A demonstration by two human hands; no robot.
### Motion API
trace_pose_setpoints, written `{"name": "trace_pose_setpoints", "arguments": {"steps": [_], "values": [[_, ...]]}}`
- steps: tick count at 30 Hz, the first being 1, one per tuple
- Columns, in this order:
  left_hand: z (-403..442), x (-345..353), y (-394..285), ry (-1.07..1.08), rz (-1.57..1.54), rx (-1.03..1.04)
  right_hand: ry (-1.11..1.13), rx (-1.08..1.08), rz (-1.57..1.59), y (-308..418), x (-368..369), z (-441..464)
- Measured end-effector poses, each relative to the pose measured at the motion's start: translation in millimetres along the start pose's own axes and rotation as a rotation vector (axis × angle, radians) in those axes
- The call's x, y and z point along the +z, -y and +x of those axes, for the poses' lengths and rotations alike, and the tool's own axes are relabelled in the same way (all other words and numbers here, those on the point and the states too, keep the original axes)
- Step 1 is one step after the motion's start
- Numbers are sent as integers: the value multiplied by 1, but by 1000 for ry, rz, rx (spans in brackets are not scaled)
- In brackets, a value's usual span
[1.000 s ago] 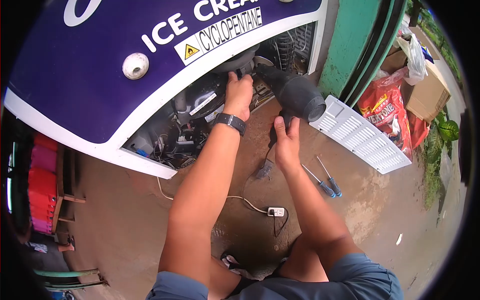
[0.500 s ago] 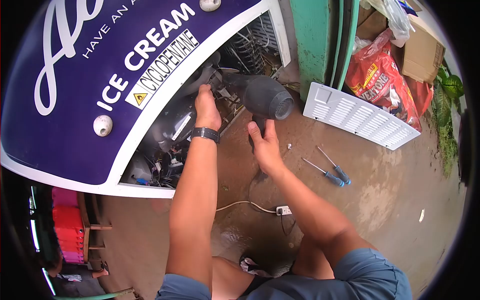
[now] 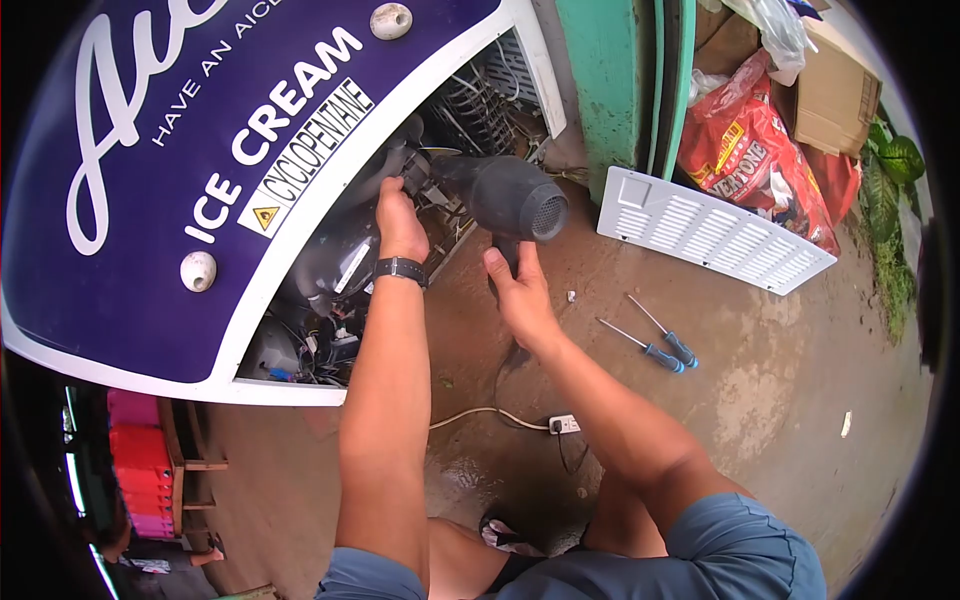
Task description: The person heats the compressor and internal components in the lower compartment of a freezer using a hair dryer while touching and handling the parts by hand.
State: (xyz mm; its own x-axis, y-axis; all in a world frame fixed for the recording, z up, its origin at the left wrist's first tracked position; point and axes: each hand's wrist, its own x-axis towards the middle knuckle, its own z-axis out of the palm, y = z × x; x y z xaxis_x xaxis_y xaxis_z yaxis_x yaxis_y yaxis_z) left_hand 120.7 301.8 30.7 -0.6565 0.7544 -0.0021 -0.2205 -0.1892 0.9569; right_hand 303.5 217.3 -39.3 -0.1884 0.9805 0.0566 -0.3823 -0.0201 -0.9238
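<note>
My right hand (image 3: 522, 298) is wrapped round the handle of a black hair dryer (image 3: 510, 195), whose nozzle points left into the open lower compartment of an ice cream freezer (image 3: 215, 140). Inside that compartment, my left hand (image 3: 400, 225), with a black watch at the wrist, reaches up to a dark part near the nozzle. Its fingers are closed at that part, but the fingertips are mostly hidden. Below the left hand sits a black compressor (image 3: 335, 255) with a white label. Wires (image 3: 320, 345) lie at the compartment's lower end.
A white vented panel (image 3: 715, 230) leans by a green post (image 3: 610, 90). Two screwdrivers (image 3: 665, 350) lie on the wet floor. A white extension socket (image 3: 563, 424) with its cord is near my knees. Red bag (image 3: 750, 150) and cardboard box (image 3: 835, 100) stand at right. Another person's hand (image 3: 207, 555) shows lower left.
The view has turned and shifted, so the freezer shows more at the left. The dryer stays in my right hand, its nozzle beside my left hand, which remains inside the compartment.
</note>
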Motion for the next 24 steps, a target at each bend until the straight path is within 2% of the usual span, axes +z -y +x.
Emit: {"name": "trace_pose_setpoints", "arguments": {"steps": [7, 13, 16, 22, 24], "values": [[-6, 4, -8, -24, 40, -49, -10, -33, 4, -5, 6, 3], [-14, -2, -11, 20, 50, -33, 4, 75, -36, 3, 9, -1], [-24, -2, -19, 82, 116, -59, -1, 51, -17, -2, 12, 0], [-35, 5, -18, 51, 172, -27, 5, 38, -55, -2, 14, 0], [-38, 4, -18, 66, 168, -14, 8, -2, 44, -4, 16, 1]]}}
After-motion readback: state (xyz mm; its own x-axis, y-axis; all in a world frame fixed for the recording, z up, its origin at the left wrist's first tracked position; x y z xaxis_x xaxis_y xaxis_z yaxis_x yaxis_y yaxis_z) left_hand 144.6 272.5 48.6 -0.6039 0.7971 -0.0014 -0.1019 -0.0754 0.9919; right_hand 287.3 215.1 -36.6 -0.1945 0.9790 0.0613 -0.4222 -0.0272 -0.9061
